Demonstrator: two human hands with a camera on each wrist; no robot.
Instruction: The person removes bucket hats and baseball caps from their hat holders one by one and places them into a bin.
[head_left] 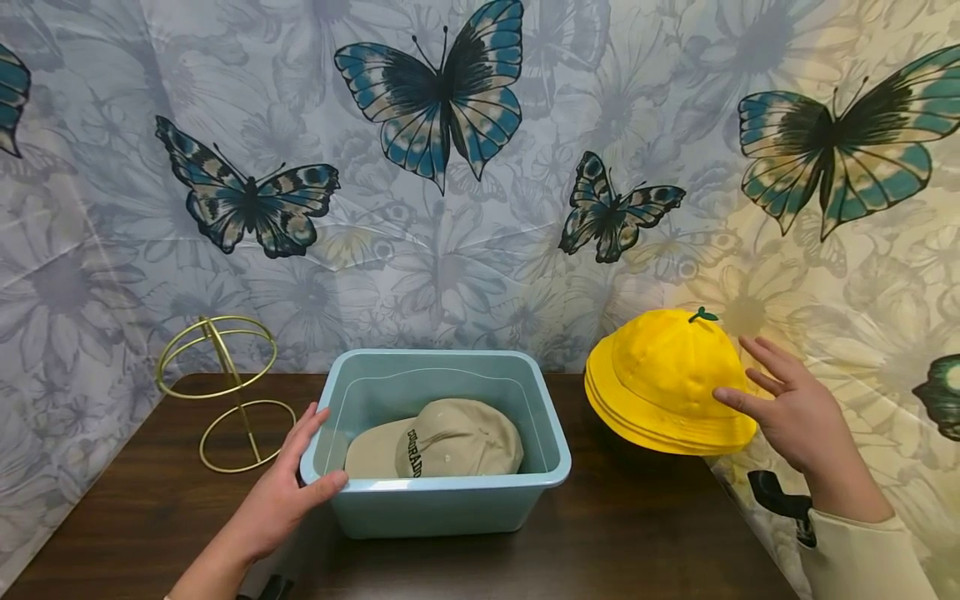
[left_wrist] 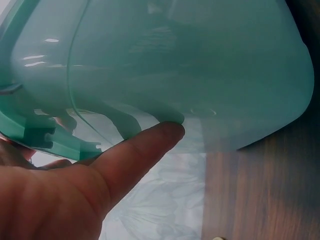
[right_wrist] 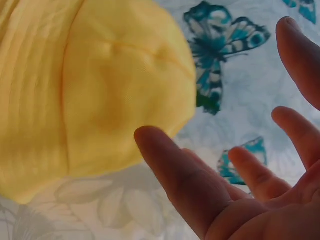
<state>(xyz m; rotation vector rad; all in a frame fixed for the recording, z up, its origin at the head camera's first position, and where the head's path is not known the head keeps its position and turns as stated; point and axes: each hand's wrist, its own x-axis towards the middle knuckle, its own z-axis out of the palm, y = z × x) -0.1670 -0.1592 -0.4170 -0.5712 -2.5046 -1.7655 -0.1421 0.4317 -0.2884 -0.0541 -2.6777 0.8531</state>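
A light blue plastic tub (head_left: 442, 507) stands on the table with a beige cap (head_left: 465, 437) lying inside, dark lettering on its front. My left hand (head_left: 281, 483) rests against the tub's front left corner, its thumb along the front and its fingers at the left rim. In the left wrist view, one straight digit lies along the tub's outer wall (left_wrist: 165, 60). To the right is a yellow bucket hat (head_left: 667, 375) with a green sprout on top. Beside its crown my right hand (head_left: 802, 417) is spread, thumb nearest the hat; whether they touch I cannot tell.
A gold wire stand (head_left: 225, 358) with round hoops is at the table's back left. The dark wooden table (head_left: 600, 550) reaches back to a hanging cloth (head_left: 450, 292) printed with butterflies and flowers. What lies under the hat is in dark shadow.
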